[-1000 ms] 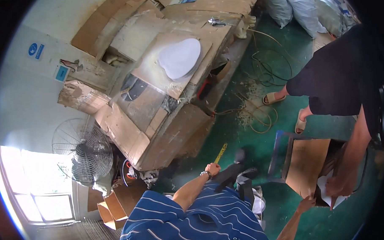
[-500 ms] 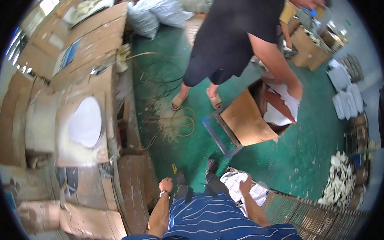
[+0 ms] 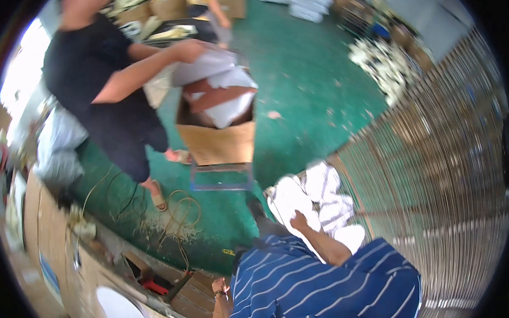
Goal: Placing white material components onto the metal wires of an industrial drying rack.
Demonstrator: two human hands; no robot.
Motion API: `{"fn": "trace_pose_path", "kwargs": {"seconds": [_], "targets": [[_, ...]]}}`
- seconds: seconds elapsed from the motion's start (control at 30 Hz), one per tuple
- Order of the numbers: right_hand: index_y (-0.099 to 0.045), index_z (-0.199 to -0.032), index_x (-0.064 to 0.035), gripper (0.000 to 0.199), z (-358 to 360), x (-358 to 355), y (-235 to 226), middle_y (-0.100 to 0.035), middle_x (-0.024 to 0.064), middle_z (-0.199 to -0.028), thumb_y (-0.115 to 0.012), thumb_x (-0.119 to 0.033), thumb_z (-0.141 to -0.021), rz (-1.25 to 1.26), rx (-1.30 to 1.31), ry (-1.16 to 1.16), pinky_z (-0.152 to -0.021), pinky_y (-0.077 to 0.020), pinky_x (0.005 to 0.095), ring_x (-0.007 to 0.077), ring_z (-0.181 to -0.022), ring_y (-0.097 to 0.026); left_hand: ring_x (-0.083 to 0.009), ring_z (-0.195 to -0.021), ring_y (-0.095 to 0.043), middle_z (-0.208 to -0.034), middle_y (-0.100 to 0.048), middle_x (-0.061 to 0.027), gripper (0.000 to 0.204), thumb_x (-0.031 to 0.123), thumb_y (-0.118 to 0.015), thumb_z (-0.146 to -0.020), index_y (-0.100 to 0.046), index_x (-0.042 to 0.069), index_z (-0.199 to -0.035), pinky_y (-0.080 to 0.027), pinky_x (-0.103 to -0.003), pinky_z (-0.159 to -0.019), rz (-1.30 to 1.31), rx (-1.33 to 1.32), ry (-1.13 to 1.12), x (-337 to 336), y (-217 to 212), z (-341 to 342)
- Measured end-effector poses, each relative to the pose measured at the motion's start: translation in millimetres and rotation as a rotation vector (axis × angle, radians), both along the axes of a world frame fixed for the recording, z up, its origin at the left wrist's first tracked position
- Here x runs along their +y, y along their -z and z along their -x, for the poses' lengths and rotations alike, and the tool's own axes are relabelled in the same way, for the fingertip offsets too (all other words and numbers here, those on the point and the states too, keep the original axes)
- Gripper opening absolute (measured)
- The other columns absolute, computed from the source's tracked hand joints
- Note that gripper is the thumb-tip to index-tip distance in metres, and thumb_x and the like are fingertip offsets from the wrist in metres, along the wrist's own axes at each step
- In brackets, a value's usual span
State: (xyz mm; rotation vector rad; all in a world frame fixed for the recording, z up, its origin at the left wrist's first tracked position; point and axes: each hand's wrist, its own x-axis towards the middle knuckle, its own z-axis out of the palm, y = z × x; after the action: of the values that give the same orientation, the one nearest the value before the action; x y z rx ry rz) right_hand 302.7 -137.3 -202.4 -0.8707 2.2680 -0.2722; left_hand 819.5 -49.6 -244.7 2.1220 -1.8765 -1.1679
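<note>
My right hand (image 3: 297,220) hangs over several white bundles (image 3: 292,197) that lie at my right side by the rack. Its fingers are blurred; whether it touches a bundle I cannot tell. Low beside my left hip is my left hand (image 3: 219,284), a band at its wrist, fingers curled in with nothing seen in them. Ahead, another person in dark clothes (image 3: 103,80) leans over an open cardboard box (image 3: 217,146) and holds white sheet material (image 3: 206,68) above it. White and reddish-brown pieces (image 3: 221,98) stick out of the box.
The box rests on a blue frame (image 3: 222,187). A long slatted rack (image 3: 407,198) runs along the right. Yellowish hose (image 3: 181,217) coils on the green floor. Cardboard-covered benches (image 3: 43,222) stand at the left, and a pile of pale scraps (image 3: 383,65) lies at the far right.
My view has swung to the right, bringing the rack and more white bundles into sight. The other person has raised an arm from the box and now holds white material above it.
</note>
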Motion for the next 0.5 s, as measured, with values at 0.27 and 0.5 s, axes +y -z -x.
{"fn": "trace_pose_path", "kwargs": {"seconds": [0.27,0.5], "targets": [[-0.051,-0.139,-0.0032,0.059,-30,-21,-22,-0.060,0.0297,-0.128,-0.058,-0.024,-0.085,0.056,-0.090,0.175,-0.102,-0.0475,0.0500,0.0441,-0.121,-0.058,-0.0135,-0.047,-0.051,-0.062,-0.055,-0.0041,0.006,-0.001,-0.065,-0.081,-0.065,-0.001,-0.086,-0.042,-0.027,-0.039,-0.429,0.910,-0.667,-145,-41,60],[-0.058,-0.131,-0.0054,0.050,-81,110,9,-0.065,0.0254,-0.121,-0.056,-0.027,-0.086,0.082,-0.079,0.414,-0.097,-0.0500,0.0520,0.0457,-0.112,-0.062,-0.0209,-0.066,-0.069,-0.080,-0.071,-0.0124,0.024,0.006,-0.072,-0.086,-0.071,-0.007,-0.107,-0.062,-0.036,-0.058,-0.443,0.374,-0.072,-189,-19,74]]}}
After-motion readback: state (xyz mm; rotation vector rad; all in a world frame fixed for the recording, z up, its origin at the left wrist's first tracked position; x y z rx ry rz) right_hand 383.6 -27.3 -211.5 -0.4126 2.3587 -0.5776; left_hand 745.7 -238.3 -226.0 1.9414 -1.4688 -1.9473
